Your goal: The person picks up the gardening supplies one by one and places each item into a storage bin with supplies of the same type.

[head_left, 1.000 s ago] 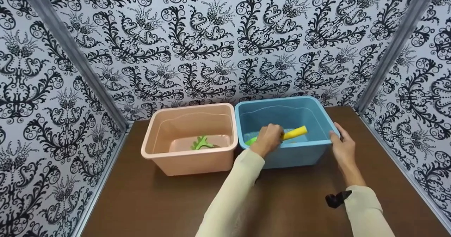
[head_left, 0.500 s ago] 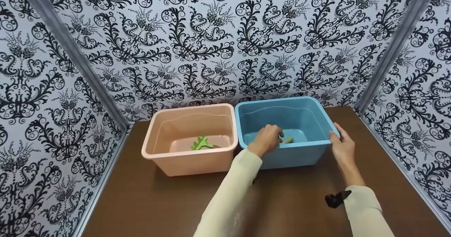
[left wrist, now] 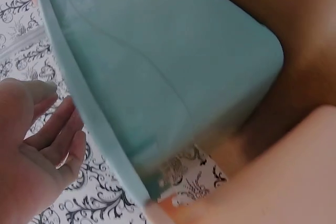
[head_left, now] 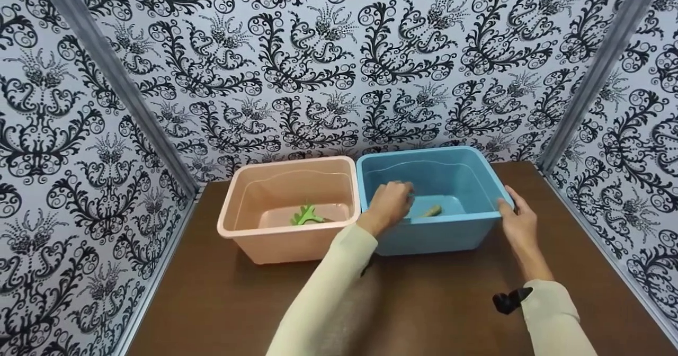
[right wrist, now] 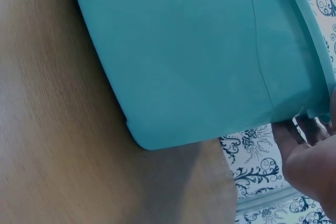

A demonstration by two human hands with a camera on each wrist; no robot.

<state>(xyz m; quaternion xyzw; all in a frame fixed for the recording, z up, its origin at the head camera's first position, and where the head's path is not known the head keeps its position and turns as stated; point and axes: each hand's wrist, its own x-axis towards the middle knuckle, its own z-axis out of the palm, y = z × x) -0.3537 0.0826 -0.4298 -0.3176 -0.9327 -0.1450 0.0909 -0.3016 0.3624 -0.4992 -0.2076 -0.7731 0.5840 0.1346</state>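
My left hand (head_left: 391,203) hovers over the front left part of a blue plastic tub (head_left: 442,219), holding nothing. Its fingers are loosely bent and stand apart from the rim in the left wrist view. My right hand (head_left: 519,219) grips the tub's rim at the right front corner, thumb on the inside and fingers outside. An olive-tan, handle-like piece (head_left: 431,211) lies on the tub floor; the front wall and my left hand hide what adjoins it.
To the left, a peach tub (head_left: 288,232) stands against the blue one. A green toy rake (head_left: 307,214) lies in it. Both tubs sit on a brown table (head_left: 424,303), close to the patterned back wall (head_left: 307,80). Patterned side walls flank the table.
One second ago my left hand held a yellow-handled tool with a green end over the blue tub. It let go inside the tub, then moved up and left. The right hand stayed put.
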